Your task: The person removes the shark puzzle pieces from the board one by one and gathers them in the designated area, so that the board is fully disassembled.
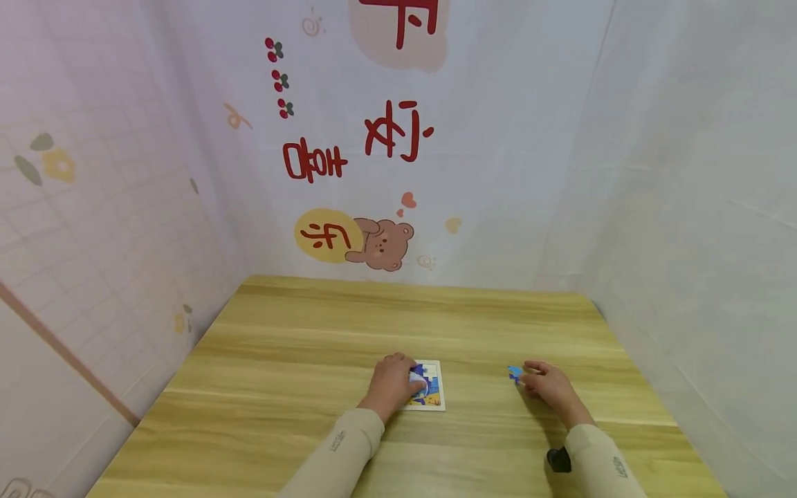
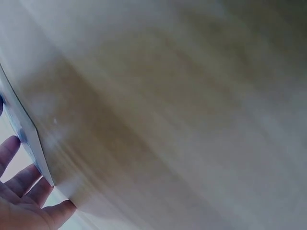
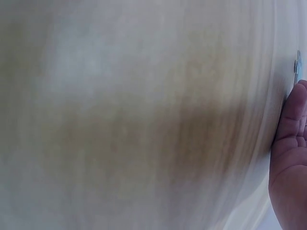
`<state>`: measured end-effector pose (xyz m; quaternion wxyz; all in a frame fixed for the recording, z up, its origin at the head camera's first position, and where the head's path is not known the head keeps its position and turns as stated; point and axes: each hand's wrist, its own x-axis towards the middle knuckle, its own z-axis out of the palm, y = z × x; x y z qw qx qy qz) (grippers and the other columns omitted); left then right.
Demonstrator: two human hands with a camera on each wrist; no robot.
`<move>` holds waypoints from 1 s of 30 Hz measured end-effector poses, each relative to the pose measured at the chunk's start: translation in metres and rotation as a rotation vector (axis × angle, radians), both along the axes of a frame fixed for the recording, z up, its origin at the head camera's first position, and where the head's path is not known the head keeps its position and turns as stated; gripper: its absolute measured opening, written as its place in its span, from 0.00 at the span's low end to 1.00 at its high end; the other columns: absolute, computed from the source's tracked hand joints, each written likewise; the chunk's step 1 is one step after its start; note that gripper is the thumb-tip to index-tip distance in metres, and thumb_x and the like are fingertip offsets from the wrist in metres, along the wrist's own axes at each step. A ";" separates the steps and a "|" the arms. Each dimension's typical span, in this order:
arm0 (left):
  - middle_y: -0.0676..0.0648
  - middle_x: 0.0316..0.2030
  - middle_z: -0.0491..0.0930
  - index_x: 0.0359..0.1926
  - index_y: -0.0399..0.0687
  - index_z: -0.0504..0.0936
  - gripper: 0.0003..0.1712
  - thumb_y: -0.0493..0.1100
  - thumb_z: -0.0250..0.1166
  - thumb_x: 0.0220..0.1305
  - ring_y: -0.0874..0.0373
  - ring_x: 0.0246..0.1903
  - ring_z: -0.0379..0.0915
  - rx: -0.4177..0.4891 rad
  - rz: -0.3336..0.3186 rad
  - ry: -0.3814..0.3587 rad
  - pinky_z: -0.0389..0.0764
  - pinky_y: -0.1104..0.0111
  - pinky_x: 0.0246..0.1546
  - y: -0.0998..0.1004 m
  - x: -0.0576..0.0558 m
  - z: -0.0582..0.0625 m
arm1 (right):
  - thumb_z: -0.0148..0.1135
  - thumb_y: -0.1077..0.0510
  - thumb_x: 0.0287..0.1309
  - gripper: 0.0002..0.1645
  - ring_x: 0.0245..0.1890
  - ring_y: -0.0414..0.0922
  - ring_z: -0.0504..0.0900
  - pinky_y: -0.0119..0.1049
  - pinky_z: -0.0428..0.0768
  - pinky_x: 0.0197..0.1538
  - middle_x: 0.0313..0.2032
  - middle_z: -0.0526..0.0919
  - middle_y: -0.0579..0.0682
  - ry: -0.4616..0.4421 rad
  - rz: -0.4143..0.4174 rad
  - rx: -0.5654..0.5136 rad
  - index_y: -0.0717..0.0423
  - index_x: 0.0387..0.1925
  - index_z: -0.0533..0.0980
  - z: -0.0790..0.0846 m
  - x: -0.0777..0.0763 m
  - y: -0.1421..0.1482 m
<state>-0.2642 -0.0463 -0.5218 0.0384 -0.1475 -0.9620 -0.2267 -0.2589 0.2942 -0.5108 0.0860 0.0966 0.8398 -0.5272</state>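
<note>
In the head view my left hand [image 1: 391, 382] rests on the left side of a small jigsaw puzzle [image 1: 439, 395] with a white border and a blue sea-animal picture. Its thumb lies across the picture, and the palm covers the left part of the puzzle. Spread, nearly straight fingers [image 2: 29, 178] reach the board's edge in the left wrist view, one touching the table. Farther right, my right hand [image 1: 549, 384] pinches a blue puzzle piece [image 1: 515, 374] at its edge, thumb and forefinger at it. The right wrist view shows the piece [image 3: 298, 67] only narrowly, at the fingertips.
Both hands work low over a wood-grain table [image 1: 299, 332]. White printed cloth walls [image 1: 498, 173] enclose its back and sides. A small black object [image 1: 558, 460] sits by the right sleeve.
</note>
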 end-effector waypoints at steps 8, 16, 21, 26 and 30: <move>0.43 0.50 0.79 0.52 0.43 0.83 0.27 0.57 0.72 0.58 0.45 0.50 0.74 -0.018 -0.009 -0.018 0.73 0.50 0.53 0.004 -0.003 -0.001 | 0.58 0.60 0.68 0.33 0.35 0.45 0.80 0.39 0.82 0.42 0.44 0.81 0.59 -0.007 0.009 -0.013 0.74 0.67 0.62 0.000 0.001 0.003; 0.37 0.55 0.76 0.54 0.39 0.82 0.27 0.54 0.72 0.60 0.42 0.53 0.73 0.059 -0.065 -0.019 0.73 0.49 0.56 -0.010 -0.007 0.006 | 0.54 0.57 0.72 0.31 0.37 0.47 0.80 0.40 0.82 0.43 0.45 0.81 0.60 0.010 0.062 -0.008 0.72 0.68 0.62 0.010 -0.008 -0.007; 0.31 0.62 0.68 0.56 0.35 0.80 0.27 0.50 0.70 0.63 0.36 0.62 0.65 0.149 -0.106 -0.062 0.70 0.46 0.59 -0.025 -0.008 0.007 | 0.54 0.59 0.72 0.29 0.41 0.54 0.82 0.46 0.82 0.46 0.51 0.79 0.68 0.088 0.078 -0.050 0.73 0.67 0.63 0.017 -0.016 -0.040; 0.33 0.59 0.72 0.54 0.34 0.80 0.26 0.50 0.70 0.64 0.38 0.58 0.70 0.147 -0.101 -0.064 0.72 0.47 0.58 -0.035 -0.008 0.004 | 0.56 0.62 0.69 0.27 0.37 0.51 0.79 0.46 0.81 0.41 0.46 0.79 0.65 0.116 0.074 -0.139 0.73 0.64 0.67 0.015 -0.020 -0.084; 0.34 0.55 0.74 0.52 0.32 0.80 0.26 0.49 0.70 0.63 0.39 0.55 0.72 0.140 -0.119 -0.049 0.73 0.48 0.57 -0.034 -0.005 0.004 | 0.58 0.64 0.66 0.23 0.32 0.48 0.76 0.41 0.79 0.37 0.40 0.81 0.61 0.122 0.033 -0.153 0.71 0.60 0.72 0.007 -0.023 -0.116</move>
